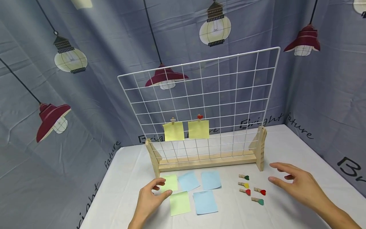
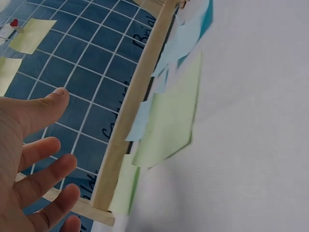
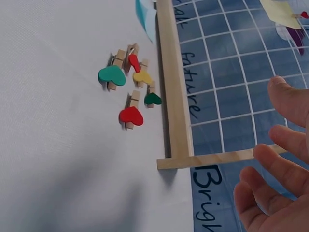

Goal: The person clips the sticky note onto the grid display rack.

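My left hand (image 1: 151,197) hovers at the left over the green sticky notes (image 1: 180,203), thumb and fingers apart with nothing between them. Blue sticky notes (image 1: 205,202) lie to its right. On the other side, my right hand (image 1: 298,184) hangs in the air, fingers spread and holding nothing. Left of it lie several small wooden clothespins with hearts, among them a red-heart clothespin (image 3: 131,116), a yellow-heart clothespin (image 3: 142,77) and a teal-heart clothespin (image 3: 112,75). Two yellow sticky notes (image 1: 198,129) hang on the white wire grid (image 1: 219,92), each under a heart clothespin.
The grid stands upright in a wooden base (image 1: 207,161) with a side support at each end, across the back of the white table (image 1: 234,216). A grey-blue curtain (image 1: 108,79) printed with lamps and lettering surrounds the table's back and sides.
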`<state>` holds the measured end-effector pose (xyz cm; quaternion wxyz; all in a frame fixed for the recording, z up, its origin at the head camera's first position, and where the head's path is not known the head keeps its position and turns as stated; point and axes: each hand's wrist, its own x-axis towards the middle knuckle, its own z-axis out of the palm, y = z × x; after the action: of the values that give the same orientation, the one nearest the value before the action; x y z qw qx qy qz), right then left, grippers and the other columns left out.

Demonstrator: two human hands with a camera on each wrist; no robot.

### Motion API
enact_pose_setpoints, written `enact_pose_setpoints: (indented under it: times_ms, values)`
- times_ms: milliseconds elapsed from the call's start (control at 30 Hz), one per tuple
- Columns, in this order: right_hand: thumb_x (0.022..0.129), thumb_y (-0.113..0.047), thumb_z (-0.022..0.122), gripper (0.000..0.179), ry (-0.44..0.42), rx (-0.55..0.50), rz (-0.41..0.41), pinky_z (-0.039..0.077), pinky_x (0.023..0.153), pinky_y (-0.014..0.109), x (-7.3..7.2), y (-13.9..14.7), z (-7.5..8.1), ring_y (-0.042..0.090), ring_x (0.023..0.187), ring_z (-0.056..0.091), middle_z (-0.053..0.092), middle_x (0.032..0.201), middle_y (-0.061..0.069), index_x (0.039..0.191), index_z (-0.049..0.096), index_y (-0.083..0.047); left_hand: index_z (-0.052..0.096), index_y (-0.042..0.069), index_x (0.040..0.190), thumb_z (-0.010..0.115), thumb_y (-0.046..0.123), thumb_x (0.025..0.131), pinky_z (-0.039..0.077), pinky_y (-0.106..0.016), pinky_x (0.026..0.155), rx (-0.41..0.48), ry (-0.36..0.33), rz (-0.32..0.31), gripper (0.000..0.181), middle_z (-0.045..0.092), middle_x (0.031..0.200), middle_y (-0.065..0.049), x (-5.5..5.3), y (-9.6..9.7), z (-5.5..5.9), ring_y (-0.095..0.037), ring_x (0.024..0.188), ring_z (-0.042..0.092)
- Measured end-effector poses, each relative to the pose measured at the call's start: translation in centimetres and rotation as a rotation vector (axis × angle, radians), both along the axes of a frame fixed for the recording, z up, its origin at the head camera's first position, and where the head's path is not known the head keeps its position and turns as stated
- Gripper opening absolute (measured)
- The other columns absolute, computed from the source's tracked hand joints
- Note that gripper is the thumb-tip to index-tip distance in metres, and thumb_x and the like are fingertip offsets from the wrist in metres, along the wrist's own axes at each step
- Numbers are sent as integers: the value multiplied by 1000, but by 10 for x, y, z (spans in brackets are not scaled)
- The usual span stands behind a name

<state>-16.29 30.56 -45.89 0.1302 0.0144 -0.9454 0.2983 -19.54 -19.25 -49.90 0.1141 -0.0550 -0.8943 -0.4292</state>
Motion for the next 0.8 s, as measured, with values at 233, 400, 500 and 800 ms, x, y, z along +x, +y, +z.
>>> enact_pose_setpoints:
  times_ms: [233,400,500,800]
  values:
    - [86,-45,83,57,-4,3,5,52,68,27,1,-1,-3,33,94,69,65,135,22,129,70,-10,75,19,114,90,38,77,48,-30,80,10,-55,-25,44,77,107,-1,1,1,-14,-22,92,64]
    - [85,-42,84,55,5,3,10,53,68,27,1,-3,-5,33,93,69,66,133,22,128,70,-10,74,18,114,90,39,77,47,-26,79,-24,-76,-32,45,77,106,2,2,1,-22,-15,89,61]
    - [85,-41,84,53,17,0,11,53,67,27,1,-4,-6,31,92,69,67,133,21,127,71,-10,74,18,114,90,39,77,46,-24,77,-38,-95,-31,46,77,105,3,3,2,-26,-13,87,57]
    - [86,-42,84,53,5,-1,9,52,67,27,1,-5,-8,31,92,69,67,133,21,127,71,-11,75,20,113,92,40,74,44,-24,75,-81,-120,-22,47,78,102,6,7,5,-33,-14,84,55]
